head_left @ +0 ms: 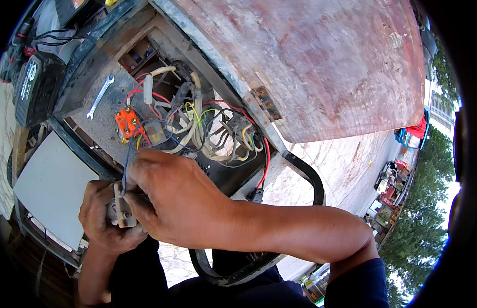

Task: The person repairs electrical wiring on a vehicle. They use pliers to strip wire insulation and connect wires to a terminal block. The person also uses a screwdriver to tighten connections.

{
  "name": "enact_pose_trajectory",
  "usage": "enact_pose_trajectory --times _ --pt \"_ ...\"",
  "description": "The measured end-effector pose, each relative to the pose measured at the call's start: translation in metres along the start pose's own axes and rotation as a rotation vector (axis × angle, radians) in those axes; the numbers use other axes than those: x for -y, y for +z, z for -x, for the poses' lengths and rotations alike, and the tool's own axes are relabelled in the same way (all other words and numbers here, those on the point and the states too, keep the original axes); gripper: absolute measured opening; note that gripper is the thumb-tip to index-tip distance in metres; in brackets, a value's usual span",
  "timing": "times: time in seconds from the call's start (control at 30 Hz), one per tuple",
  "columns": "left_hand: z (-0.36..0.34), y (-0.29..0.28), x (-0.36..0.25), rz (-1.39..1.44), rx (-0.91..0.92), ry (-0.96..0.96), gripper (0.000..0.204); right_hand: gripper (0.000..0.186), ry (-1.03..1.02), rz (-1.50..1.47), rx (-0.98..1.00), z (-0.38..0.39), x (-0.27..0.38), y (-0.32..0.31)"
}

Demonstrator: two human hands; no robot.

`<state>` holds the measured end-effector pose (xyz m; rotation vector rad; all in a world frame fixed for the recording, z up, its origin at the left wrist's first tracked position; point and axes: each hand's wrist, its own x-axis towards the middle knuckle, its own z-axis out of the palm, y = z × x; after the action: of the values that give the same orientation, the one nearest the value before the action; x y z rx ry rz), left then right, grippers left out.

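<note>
At lower left, small pale block [127, 217] sits between left hand [100, 213], clasping it, and right hand [169, 192], pinching blue wire [127, 163] beside it.

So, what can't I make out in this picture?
All in the head view:
Small block: partly covered by the left hand and right hand.
Blue wire: its lower end is lost at the right hand.
Wire tangle: overlapping strands hide where each runs.
Black box: cut off by the top edge.
Distant clutter: too small to identify.
</note>
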<state>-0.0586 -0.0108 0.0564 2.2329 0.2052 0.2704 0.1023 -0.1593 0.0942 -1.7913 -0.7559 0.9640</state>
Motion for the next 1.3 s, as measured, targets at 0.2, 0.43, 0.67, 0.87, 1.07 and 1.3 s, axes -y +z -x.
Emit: enact_pose_trajectory --times 0.2,0.43,0.67,0.87,1.07,1.3 --pt "-0.013 0.008 -0.008 0.000 -0.007 -0.057 0.061 0.013 0.075 -0.034 -0.031 -0.005 0.001 -0.006" --pt "-0.014 0.007 -0.008 0.046 -0.032 -0.073 0.060 0.015 0.032 -0.003 0.014 -0.005 0.000 -0.012" --pt "-0.010 0.006 -0.007 0.128 -0.038 -0.073 0.062 0.017 -0.064 0.077 0.059 -0.009 0.003 -0.015" --pt "-0.009 0.010 -0.010 0.125 -0.043 -0.099 0.061 0.019 0.047 -0.008 0.041 -0.007 0.000 -0.011" --pt "-0.012 0.009 -0.009 0.122 -0.057 -0.079 0.060 0.016 0.106 -0.064 0.080 -0.008 0.007 -0.020" --pt "-0.013 0.007 -0.009 0.133 -0.068 -0.085 0.061 0.014 -0.016 0.079 0.096 -0.011 0.005 -0.019"
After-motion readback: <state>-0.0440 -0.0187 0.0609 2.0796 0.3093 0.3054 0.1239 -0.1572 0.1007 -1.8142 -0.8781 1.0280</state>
